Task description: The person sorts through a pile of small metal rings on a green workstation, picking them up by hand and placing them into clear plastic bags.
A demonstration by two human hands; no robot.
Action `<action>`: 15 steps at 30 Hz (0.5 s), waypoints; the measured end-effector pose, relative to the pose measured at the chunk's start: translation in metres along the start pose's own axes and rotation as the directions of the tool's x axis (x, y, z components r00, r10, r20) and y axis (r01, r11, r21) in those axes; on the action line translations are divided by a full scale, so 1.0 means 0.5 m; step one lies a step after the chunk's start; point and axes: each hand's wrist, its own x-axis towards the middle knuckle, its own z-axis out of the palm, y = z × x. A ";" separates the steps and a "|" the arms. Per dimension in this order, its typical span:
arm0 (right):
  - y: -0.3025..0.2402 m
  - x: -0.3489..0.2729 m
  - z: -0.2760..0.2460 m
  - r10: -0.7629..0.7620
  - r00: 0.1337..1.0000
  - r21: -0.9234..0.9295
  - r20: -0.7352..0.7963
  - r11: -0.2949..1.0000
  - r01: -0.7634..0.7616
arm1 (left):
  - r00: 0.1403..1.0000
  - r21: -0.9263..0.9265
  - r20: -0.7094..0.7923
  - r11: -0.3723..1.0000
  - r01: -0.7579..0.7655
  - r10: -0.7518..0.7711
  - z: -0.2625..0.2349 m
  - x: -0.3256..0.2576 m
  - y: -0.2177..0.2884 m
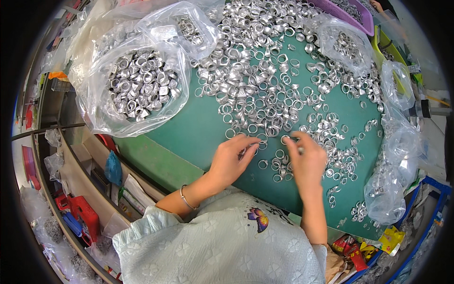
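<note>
Silver-coloured metal rings (pixel 257 90) lie in a wide heap on a green table mat (pixel 198 120). At the heap's near edge my left hand (pixel 231 158) is closed, thumb and fingers pinched around a ring. My right hand (pixel 306 158), slightly blurred, has its fingers bent, with a ring (pixel 284 139) at the fingertips. Between the hands lies a small group of loose rings (pixel 282 168). More rings (pixel 340 161) are scattered just right of my right hand. Part of what each palm covers is hidden.
An open clear plastic bag (pixel 182 102) of chunky rings stands at the left, another bag (pixel 203 40) behind it. Bagged rings (pixel 350 47) and a purple basket (pixel 331 7) sit at the far right. Drawers with a red tool (pixel 82 215) flank the left; a blue frame (pixel 428 213) stands right.
</note>
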 end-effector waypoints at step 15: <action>0.000 0.002 0.015 -0.064 0.997 0.096 -0.035 0.993 0.067 | 0.997 -0.013 0.045 0.998 -0.062 0.062 0.021 -0.027 -0.020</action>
